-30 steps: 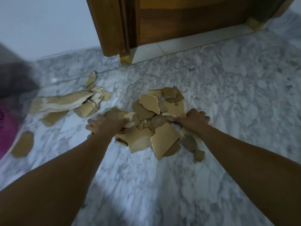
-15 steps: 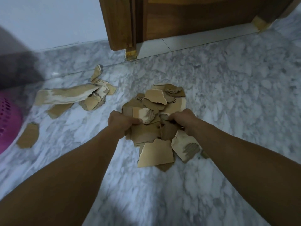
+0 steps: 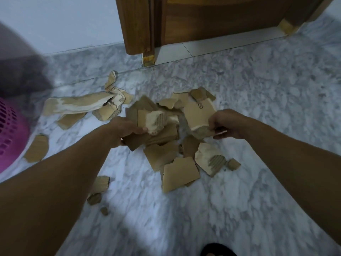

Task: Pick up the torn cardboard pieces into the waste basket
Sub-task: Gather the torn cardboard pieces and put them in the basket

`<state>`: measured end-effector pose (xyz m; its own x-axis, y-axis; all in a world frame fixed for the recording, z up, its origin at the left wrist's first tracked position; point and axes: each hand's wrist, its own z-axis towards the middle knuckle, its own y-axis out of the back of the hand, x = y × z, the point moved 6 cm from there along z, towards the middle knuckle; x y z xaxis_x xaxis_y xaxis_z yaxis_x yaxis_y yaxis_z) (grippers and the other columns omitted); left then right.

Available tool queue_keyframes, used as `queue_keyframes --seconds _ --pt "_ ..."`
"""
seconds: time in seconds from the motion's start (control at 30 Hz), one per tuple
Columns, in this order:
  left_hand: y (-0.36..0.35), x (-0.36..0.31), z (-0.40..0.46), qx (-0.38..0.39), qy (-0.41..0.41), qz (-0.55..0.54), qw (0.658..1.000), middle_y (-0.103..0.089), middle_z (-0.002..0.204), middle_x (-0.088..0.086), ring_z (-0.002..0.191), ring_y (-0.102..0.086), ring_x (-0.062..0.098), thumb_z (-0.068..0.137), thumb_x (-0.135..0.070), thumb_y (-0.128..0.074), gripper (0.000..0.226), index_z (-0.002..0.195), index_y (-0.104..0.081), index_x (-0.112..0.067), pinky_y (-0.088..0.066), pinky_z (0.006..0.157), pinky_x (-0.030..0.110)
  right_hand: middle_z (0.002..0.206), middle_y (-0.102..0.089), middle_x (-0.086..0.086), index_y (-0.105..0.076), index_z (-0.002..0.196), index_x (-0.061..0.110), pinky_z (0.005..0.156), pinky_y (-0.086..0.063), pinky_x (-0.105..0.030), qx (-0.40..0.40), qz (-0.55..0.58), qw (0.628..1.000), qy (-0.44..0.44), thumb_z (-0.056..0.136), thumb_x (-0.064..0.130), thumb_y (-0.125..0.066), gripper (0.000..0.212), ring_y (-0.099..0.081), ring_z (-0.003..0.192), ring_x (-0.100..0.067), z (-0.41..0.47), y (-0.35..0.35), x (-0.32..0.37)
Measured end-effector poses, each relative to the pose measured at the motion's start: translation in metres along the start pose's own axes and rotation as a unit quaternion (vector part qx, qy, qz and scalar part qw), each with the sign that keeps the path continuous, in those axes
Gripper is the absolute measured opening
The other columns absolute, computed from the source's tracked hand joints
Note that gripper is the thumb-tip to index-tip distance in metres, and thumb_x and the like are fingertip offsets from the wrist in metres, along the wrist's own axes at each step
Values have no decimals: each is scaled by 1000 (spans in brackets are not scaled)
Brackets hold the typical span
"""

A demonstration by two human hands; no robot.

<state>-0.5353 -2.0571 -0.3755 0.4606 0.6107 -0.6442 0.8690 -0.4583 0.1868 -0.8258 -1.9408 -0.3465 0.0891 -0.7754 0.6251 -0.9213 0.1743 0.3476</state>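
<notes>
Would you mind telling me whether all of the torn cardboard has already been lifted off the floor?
No, both the left hand and right hand grip cardboard pieces, yet a long torn strip and other scraps lie on the marble floor.

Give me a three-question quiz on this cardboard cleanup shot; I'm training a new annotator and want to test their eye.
1. True or false: both hands hold cardboard.
2. Where does the pink basket sit? A) far left edge B) beside the door C) right of the right hand
3. Fill in: the long torn strip lies on the marble ____.

Key
1. True: the left hand grips a bunch of pieces, and the right hand grips a printed piece.
2. A
3. floor
</notes>
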Motion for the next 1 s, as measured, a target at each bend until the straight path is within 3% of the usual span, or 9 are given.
queue_keyframes --seconds 0.17,0.23,0.3,0.4,0.5,0.67,0.8,0.87,1.0 --pt "-14 18 -10 62 14 164 984 -61 115 13 98 -57 27 71 -11 -83 53 118 -58 -4 -49 75 39 105 -54 -12 -55 121 -5 81 -56 -40 91 -177 978 -69 81 4 -63 41 -56 94 -29 -16 -8 -42" --pt "-22 24 -11 64 13 204 977 -59 118 12 97 -58 26 70 -21 -85 61 122 -57 -5 -50 72 37 121 -49 -9 -50 129 7 89 -52 -41 17 -228 973 -45 81 16 -72 54 -51 110 -28 -15 0 -51" --pt "-28 28 -10 49 1 208 977 -55 126 13 101 -57 27 67 -37 -85 76 128 -54 -5 -49 70 36 142 -40 -12 -37 144 12 101 -44 -44 -93 -260 960 -41 75 42 -78 85 -42 129 -33 -14 16 -63" --pt "-33 32 -6 13 -30 205 978 -51 132 13 113 -54 30 60 -51 -85 94 133 -49 -4 -51 80 39 157 -22 -16 -22 153 12 106 -39 -55 -150 -132 971 -132 65 71 -73 118 -27 142 -38 -20 19 -99" --pt "-41 37 -4 -22 -59 229 971 -55 127 14 111 -57 30 57 -52 -86 93 129 -52 -4 -52 91 43 156 -14 -16 -22 152 14 97 -45 -56 -152 -93 973 -146 63 76 -71 119 -28 140 -40 -22 -1 -109" --pt "-58 40 -13 -72 -83 282 953 -58 120 12 105 -57 29 59 -49 -87 86 126 -50 -7 -50 76 38 152 -16 -22 -23 149 9 108 -40 -51 -175 -71 978 -92 63 64 -79 117 -28 138 -39 -12 -33 -90" --pt "-61 40 -18 -92 -102 298 945 -57 120 11 107 -56 28 58 -47 -88 86 124 -49 -8 -43 70 33 142 -38 -19 -39 139 5 100 -48 -47 -142 -72 987 -37 66 47 -86 96 -42 128 -36 -8 -49 -68" --pt "-59 40 -19 -80 -92 297 947 -56 120 10 107 -56 27 58 -44 -89 86 125 -49 -7 -46 73 33 127 -55 -16 -49 128 2 92 -54 -44 -115 -20 993 -9 67 32 -89 79 -56 113 -33 -5 -54 -62" --pt "-47 47 -19 -48 -50 243 967 -52 111 9 101 -54 24 65 -32 -88 79 127 -51 0 -50 85 33 112 -65 -16 -58 115 -2 85 -57 -44 -65 50 997 -14 65 16 -91 63 -63 98 -34 -8 -58 -51"
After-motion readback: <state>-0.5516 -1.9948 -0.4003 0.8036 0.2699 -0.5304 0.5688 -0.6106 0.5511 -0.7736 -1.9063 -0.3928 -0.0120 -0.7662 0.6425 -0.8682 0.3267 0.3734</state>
